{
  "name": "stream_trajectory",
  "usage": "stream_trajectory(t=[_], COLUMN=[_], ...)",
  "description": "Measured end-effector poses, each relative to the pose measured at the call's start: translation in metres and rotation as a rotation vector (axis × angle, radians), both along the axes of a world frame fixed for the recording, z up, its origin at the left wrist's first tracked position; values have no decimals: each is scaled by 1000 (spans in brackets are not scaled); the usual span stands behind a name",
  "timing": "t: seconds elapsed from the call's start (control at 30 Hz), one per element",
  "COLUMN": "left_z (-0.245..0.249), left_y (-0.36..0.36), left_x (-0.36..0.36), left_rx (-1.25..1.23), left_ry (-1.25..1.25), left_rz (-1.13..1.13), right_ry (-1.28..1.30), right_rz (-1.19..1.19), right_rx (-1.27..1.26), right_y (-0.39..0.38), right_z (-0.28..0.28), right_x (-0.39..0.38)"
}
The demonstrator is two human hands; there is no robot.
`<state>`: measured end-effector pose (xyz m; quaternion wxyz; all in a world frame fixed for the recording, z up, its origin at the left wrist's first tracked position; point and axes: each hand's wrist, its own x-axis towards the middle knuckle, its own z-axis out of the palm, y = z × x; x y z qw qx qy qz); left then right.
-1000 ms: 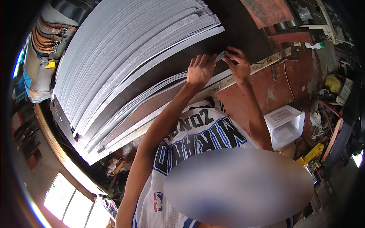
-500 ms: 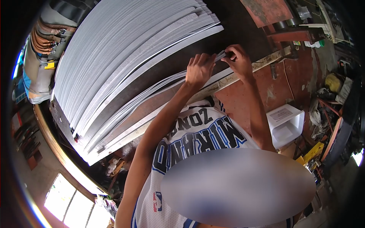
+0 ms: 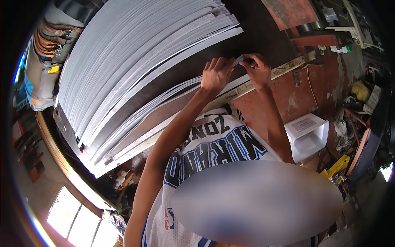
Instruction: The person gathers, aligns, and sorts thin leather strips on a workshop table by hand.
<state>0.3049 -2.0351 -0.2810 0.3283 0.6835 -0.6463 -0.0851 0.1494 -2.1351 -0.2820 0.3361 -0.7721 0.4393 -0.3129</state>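
Long, thin grey-white strips (image 3: pixel 173 89) run in a narrow bundle along the near side of a dark tabletop (image 3: pixel 263 41). My left hand (image 3: pixel 215 76) is wrapped over this bundle close to its right end, knuckles up. Just to the right, my right hand (image 3: pixel 258 71) pinches the tips of the strips between thumb and fingers, slightly above the table edge. Exactly how many strips are in the pinch is hidden by the fingers. Beyond the hands lies a wide layer of similar strips (image 3: pixel 135 53), packed side by side.
A pale wooden rail (image 3: pixel 242 88) borders the table's near edge. Brown belts (image 3: pixel 49 45) hang at the upper left. On the right are a reddish panel (image 3: pixel 284 99), a white plastic container (image 3: pixel 308 138) and a red metal piece (image 3: pixel 321 40).
My right hand has dipped slightly and its fingers have shifted at the strip ends. My left hand keeps its hold in nearly the same place.
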Motion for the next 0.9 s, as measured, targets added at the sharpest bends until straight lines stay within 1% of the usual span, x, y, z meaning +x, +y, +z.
stream_trajectory(t=[0.17,0.23,0.27,0.33,0.47,0.53,0.57,0.63,0.67,0.73,0.9], left_z=[1,1,1,1,-1,-2,-2,0,0,0,1], left_y=[6,7,6,7,8,7,8,9,8,9,11], left_x=[4,4,4,4,4,5,5,5,5,6,7], left_rx=[6,10,9,13,6,5,4,13,15,6,22], left_ry=[3,2,3,7,7,10,9,7,6,9,11], left_rz=[-6,-4,-1,-1,9,2,4,4,4,0,-7], right_ry=[3,-86,-86,-129,-117,-94,-95,-5,-6,-79,-82], right_rz=[-7,30,33,45,51,27,28,47,48,84,99], right_rx=[41,-10,-10,44,117,198,197,191,193,89,64], right_y=[6,6,6,6,3,1,1,0,0,0,-2], right_z=[2,-3,-4,-4,-5,3,4,6,5,3,-2], right_x=[1,-1,-2,-4,-7,-4,-3,-4,-4,-3,-5])
